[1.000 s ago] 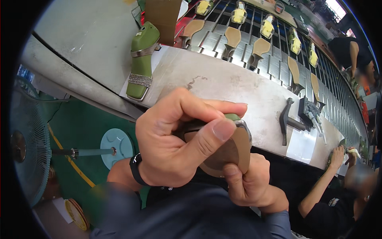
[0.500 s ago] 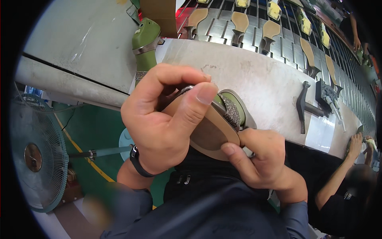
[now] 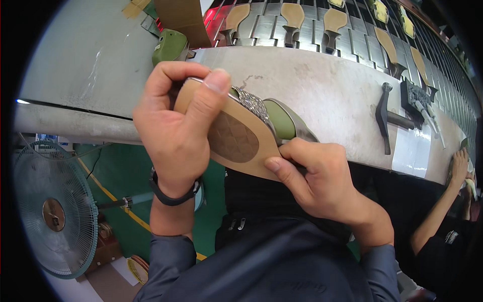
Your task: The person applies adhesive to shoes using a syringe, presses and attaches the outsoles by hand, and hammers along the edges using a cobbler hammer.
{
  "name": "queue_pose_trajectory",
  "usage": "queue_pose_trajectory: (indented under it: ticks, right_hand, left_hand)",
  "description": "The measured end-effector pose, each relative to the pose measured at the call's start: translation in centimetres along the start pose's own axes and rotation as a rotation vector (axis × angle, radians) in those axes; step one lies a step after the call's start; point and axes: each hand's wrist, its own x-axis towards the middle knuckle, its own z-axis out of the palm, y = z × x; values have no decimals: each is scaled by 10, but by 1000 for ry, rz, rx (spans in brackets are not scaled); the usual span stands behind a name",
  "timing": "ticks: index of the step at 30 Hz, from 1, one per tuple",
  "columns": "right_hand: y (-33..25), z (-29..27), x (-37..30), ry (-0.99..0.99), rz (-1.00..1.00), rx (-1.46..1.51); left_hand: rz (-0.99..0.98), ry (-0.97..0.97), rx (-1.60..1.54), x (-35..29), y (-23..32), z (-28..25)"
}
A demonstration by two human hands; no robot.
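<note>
Between my two hands is a sandal (image 3: pixel 236 136) on a green shoe last, tilted so that its tan sole with a darker oval patch faces me. A glittery strap (image 3: pixel 254 106) crosses the green last behind the sole's upper edge. My left hand (image 3: pixel 176 121) grips one end, thumb on the sole and fingers curled round the far edge. Lower right, my right hand (image 3: pixel 322 176) pinches the sole's edge between thumb and bent fingers. Another green last (image 3: pixel 170 46) stands beyond my left hand, its lower part hidden.
A hammer (image 3: pixel 386 118) and a dark block (image 3: pixel 415 103) with pale sticks lie on the bench (image 3: pixel 332 95) at right. Tan soles with heels (image 3: pixel 293 22) line the slatted conveyor behind. A fan (image 3: pixel 54 214) stands at left. A co-worker's arm (image 3: pixel 440 206) reaches in at far right.
Both hands have shifted up and left with the sandal. Its sole has turned more fully toward me, showing the oval patch and more of the glittery strap.
</note>
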Motion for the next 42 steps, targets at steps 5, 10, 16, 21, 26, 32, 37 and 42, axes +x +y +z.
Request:
queue_pose_trajectory:
  ticks: [5, 10, 16, 21, 26, 32, 37, 42]
  right_hand:
    - [3, -3, 4, 54, -16, 46]
    - [2, -11, 4, 21, 54, 6]
    - [-22, -59, 30, 267, -215, -196]
    - [-28, -119, 31, 62, 181, 14]
    - [51, -137, -36, 560, 406, 584]
    - [60, -57, -120, 540, 505, 917]
    - [47, -57, -87, 298, 183, -198]
    - [-2, -72, -29, 209, 130, -97]
  left_hand:
    - [-47, -16, -99, 11, 0, 8]
    - [-25, -32, -54, 14, 5, 12]
    - [176, -373, -74, 14, 34, 44]
    - [169, -425, -776, 43, -30, 75]
    - [-591, -376, -893, -17, -116, 73]
    - [-171, -11, -444, -24, -110, 111]
    - [279, -379, -407, -4, -99, 118]
    - [334, -547, -181, -2, -91, 116]
